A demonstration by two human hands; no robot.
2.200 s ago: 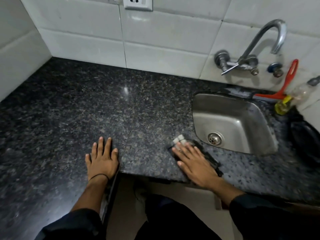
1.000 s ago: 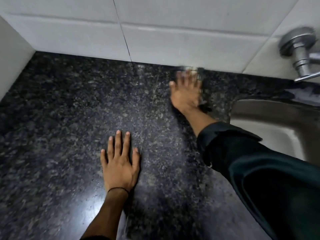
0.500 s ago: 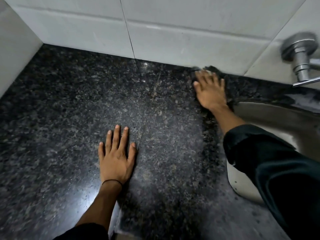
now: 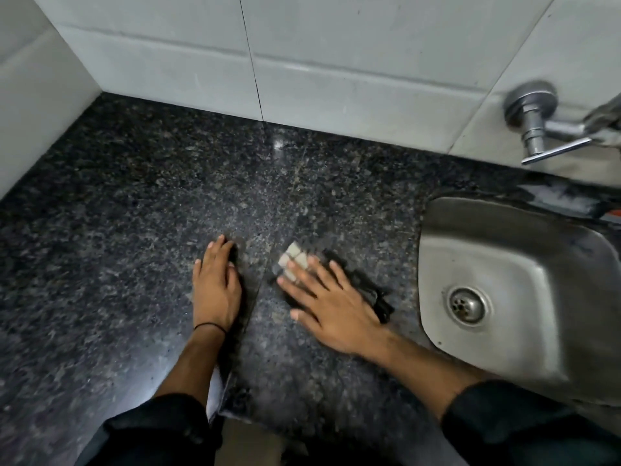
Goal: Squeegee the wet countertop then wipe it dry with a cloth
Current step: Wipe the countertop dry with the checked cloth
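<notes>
Black-and-grey speckled granite countertop [image 4: 134, 230]: fills most of the view and runs back to the white tiled wall. There is a sheen and a glare patch near the front edge. How wet it is cannot be told.

Square stainless-steel sink basin [image 4: 504, 264]: set into the counter's right end.

Right hand [image 4: 336, 307]: palm down, fingers straight and spread, pressing on the cloth, not gripping it.

Left hand [image 4: 216, 290]: flat on bare stone, fingers straight and close together, holding nothing. It looks like a brace.

Dark cloth with a pale checked patch [image 4: 294, 260]: bunched under the right hand, between the left hand and the sink, near the sink's left rim but not touching it.

Judgement: this is the drying step, under way. To do it well:
- Spread the cloth flatter so each pass covers more stone.
- Press evenly through the whole palm.
- Overlap the strokes.
- Work from the wall toward the sink so any leftover water ends in the basin.
- Shift the bracing hand, since the stone beneath it goes unwiped.
- Turn the cloth once it is soaked.
</notes>
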